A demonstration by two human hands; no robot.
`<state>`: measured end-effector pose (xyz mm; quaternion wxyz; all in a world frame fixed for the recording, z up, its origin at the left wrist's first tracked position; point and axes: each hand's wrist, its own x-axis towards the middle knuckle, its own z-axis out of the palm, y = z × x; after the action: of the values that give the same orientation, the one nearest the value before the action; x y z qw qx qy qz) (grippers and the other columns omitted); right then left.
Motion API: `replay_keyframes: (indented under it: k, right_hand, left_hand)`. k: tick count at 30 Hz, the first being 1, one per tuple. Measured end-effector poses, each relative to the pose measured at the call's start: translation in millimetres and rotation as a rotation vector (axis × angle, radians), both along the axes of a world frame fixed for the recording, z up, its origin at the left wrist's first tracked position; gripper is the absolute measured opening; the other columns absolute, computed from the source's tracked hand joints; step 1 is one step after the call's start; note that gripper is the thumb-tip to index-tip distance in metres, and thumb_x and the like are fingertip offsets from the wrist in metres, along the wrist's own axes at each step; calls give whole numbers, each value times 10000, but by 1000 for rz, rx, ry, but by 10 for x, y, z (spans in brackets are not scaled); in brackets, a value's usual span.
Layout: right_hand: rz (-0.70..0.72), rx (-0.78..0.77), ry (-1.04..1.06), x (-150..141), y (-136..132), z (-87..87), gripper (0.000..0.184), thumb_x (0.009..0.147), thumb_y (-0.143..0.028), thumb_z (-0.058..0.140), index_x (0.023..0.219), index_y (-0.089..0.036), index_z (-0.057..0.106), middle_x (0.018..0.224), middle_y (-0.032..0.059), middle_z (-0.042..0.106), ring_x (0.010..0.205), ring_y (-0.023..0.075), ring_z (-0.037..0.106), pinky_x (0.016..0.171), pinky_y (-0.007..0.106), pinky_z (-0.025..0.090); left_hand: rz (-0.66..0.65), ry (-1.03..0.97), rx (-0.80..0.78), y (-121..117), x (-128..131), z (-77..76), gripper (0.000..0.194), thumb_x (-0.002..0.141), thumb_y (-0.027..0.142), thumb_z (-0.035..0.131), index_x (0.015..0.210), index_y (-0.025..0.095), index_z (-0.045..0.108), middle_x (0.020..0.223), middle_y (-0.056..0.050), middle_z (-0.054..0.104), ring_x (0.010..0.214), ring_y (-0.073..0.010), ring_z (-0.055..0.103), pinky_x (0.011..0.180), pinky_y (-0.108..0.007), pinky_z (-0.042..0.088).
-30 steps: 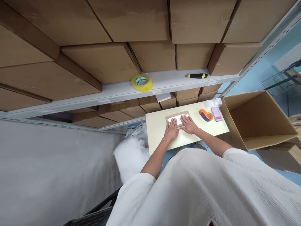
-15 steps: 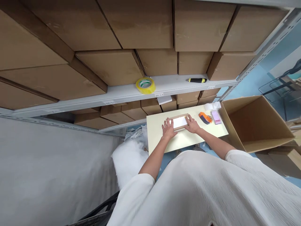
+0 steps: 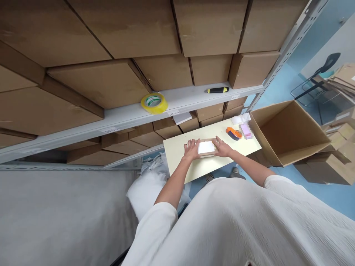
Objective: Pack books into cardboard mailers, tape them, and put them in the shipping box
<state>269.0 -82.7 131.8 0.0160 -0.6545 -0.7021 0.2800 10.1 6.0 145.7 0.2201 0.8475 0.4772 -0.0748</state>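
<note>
A small flat cardboard box (image 3: 208,154) with a white sheet or label (image 3: 205,147) on its upper face lies on the pale yellow tabletop (image 3: 180,162). My left hand (image 3: 191,149) is curled around its left end, thumb along the near side. At the right end, my right hand (image 3: 222,147) grips the box, fingers over the far corner. Just right of that hand sits an orange and dark tape dispenser (image 3: 233,133). Beyond it are a blurred pinkish packet (image 3: 246,130) and a crumpled white piece (image 3: 240,118).
Yellow tape (image 3: 154,103) and a black-yellow utility knife (image 3: 217,90) lie on the grey shelf (image 3: 184,96), below stacked cartons (image 3: 163,74). An open carton (image 3: 288,129) adjoins the table's right end. White packing material (image 3: 146,190) is heaped at its left.
My left hand's spread fingers have drawn together around the box's left end. The right hand stays at the other end. The whole view has shifted and turned slightly.
</note>
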Motion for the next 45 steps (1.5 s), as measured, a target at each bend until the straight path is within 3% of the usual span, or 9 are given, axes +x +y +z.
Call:
replay_keyframes:
  k: [6, 12, 17, 24, 29, 36, 40, 45]
  right_hand:
    - [-2, -19, 49, 220, -128, 163, 1240, 765, -435, 948, 1759, -273, 224, 1817, 244, 159, 1537, 442, 471, 1170, 521, 491]
    - [-38, 143, 75, 662, -347, 494, 1144, 741, -456, 957, 1683, -254, 339, 1705, 247, 340, 1336, 398, 649, 1016, 486, 585]
    - [-96, 262, 53, 1232, -721, 855, 1060, 744, -447, 941, 1631, -280, 385, 1679, 205, 370, 1360, 387, 609, 946, 466, 611]
    - [-212, 323, -32, 2203, -1435, 1269, 1025, 787, -475, 887, 1653, -313, 361, 1694, 159, 367, 1306, 366, 640, 926, 438, 604]
    - [-336, 340, -58, 2832, -1887, 1461, 997, 796, -487, 868, 1642, -309, 372, 1709, 153, 368, 1317, 372, 642, 886, 421, 611]
    - [-526, 371, -138, 3475, -2281, 1373, 1017, 822, -514, 853, 1670, -305, 332, 1743, 175, 311, 1292, 386, 666, 897, 472, 631]
    - [-628, 376, -172, 3742, -2364, 1220, 996, 835, -524, 842, 1668, -295, 347, 1742, 186, 296, 1273, 392, 681, 908, 506, 642]
    - [-737, 342, -196, 4041, -2285, 1007, 993, 845, -545, 835, 1671, -299, 342, 1738, 188, 288, 1243, 385, 698, 916, 518, 651]
  left_hand:
    - [-93, -40, 73, -154, 165, 324, 1183, 657, 252, 887, 1696, 283, 322, 1629, -203, 457, 1554, -431, 332, 1234, -541, 337]
    - [-165, 0, 156, -253, 640, 773, 1192, 697, 277, 854, 1723, 319, 250, 1627, -174, 459, 1558, -425, 315, 1253, -561, 279]
    - [-230, -17, 196, -452, 1255, 1046, 1197, 723, 314, 828, 1747, 306, 208, 1647, -178, 426, 1583, -433, 279, 1260, -577, 256]
    - [-319, -107, 243, -843, 2339, 1240, 1191, 746, 342, 828, 1749, 303, 186, 1679, -185, 396, 1603, -439, 269, 1287, -608, 216]
    - [-415, -155, 272, -1025, 3124, 1397, 1190, 744, 341, 838, 1745, 294, 196, 1716, -185, 378, 1624, -446, 263, 1304, -629, 203]
    - [-555, -145, 303, -1103, 4140, 1438, 1177, 784, 342, 820, 1767, 271, 177, 1795, -177, 290, 1676, -447, 179, 1334, -647, 148]
    - [-645, -160, 302, -1006, 4623, 1328, 1157, 813, 373, 814, 1776, 260, 181, 1814, -174, 263, 1695, -445, 135, 1343, -657, 118]
    - [-767, -198, 279, -713, 5172, 1125, 1131, 828, 358, 817, 1773, 257, 203, 1808, -177, 282, 1696, -431, 158, 1358, -657, 79]
